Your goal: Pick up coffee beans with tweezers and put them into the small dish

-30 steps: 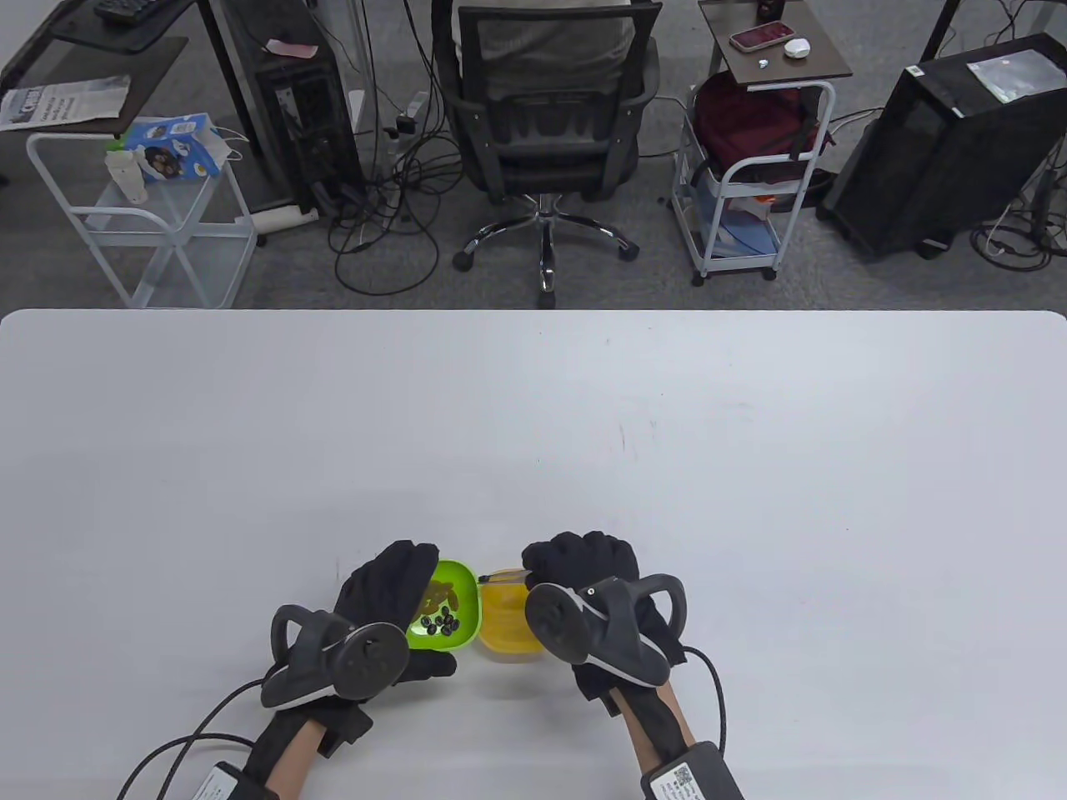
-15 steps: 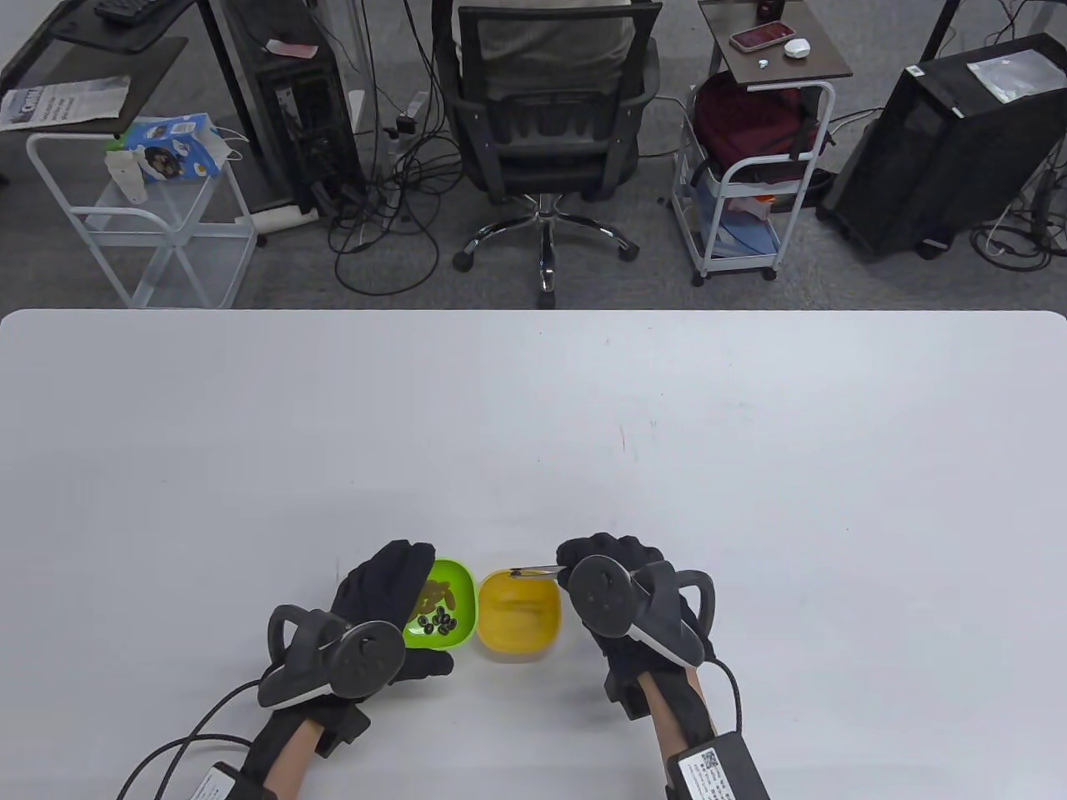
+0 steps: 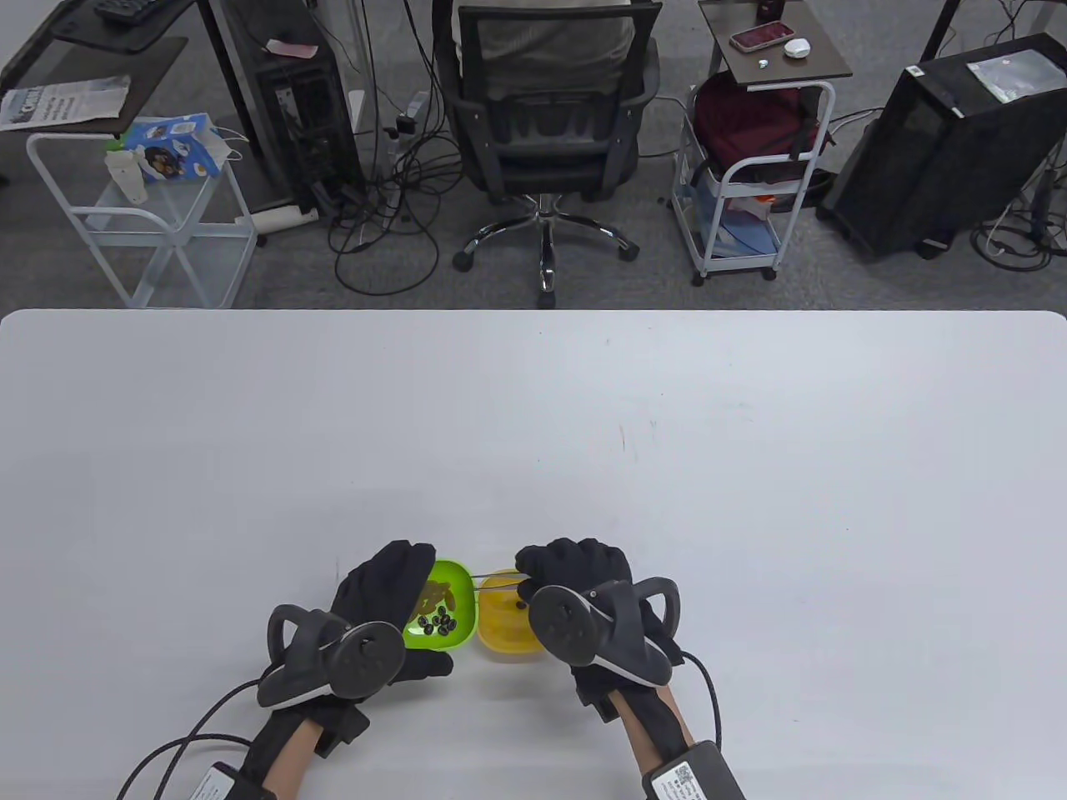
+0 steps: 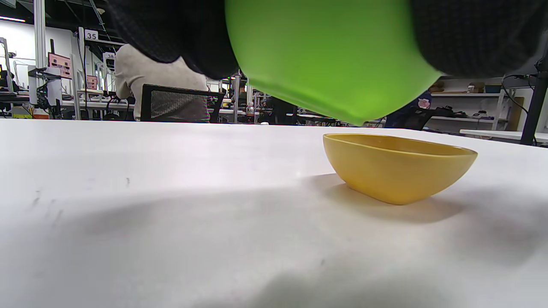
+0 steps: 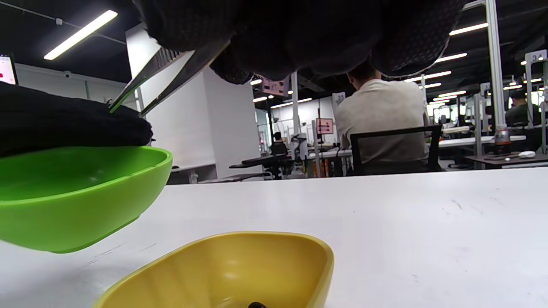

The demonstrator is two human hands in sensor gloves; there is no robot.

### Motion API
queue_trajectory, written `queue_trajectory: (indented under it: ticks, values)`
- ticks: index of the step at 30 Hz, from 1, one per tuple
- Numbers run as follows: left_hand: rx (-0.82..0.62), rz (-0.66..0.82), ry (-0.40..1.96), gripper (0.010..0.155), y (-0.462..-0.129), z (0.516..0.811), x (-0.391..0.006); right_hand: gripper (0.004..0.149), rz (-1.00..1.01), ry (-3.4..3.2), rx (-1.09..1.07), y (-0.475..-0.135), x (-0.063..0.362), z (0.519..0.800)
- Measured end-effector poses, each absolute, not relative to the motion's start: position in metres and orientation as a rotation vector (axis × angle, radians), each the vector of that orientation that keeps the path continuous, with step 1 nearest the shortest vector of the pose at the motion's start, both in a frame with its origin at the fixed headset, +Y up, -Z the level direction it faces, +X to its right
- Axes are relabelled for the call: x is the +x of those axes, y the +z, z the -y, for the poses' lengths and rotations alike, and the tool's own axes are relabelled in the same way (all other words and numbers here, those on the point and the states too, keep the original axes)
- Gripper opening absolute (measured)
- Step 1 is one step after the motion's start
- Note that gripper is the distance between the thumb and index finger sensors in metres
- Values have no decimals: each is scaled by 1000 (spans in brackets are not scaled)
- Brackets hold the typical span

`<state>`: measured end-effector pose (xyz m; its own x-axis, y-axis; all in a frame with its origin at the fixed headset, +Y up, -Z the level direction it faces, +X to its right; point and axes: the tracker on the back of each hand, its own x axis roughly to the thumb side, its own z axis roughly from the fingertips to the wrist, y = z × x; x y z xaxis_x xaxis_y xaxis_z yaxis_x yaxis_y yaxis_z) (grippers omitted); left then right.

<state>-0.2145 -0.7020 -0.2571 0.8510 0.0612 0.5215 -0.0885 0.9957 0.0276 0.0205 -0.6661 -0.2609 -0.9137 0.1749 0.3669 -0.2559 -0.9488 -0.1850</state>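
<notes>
A glossy green plastic dish (image 3: 454, 602), lifted and tilted, holds dark coffee beans (image 3: 438, 621). Just right, a yellow plastic dish (image 3: 503, 627) rests flat. Thin metal tweezers (image 3: 493, 579) point left above them.

The near centre of the desk (image 3: 533, 417) is being crowded by the raised green dish (image 3: 446, 604), the yellow dish (image 3: 500, 625) and both hands; passage is being left open far, left and right.
</notes>
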Motion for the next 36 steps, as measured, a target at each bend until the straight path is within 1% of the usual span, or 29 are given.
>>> queue_trajectory:
  ticks: [14, 23, 34, 36]
  values:
    - [52, 551, 78, 113, -258, 701, -214, 45, 365, 2992, 688, -256, -17, 683]
    - [51, 556, 75, 113, -258, 701, -213, 45, 375, 3034, 724, -255, -25, 687]
    - [49, 561, 77, 113, -258, 701, -212, 45, 433, 3089, 738, -253, -28, 686]
    - [51, 561, 80, 113, -258, 700, -212, 45, 493, 3124, 758, -250, -31, 685]
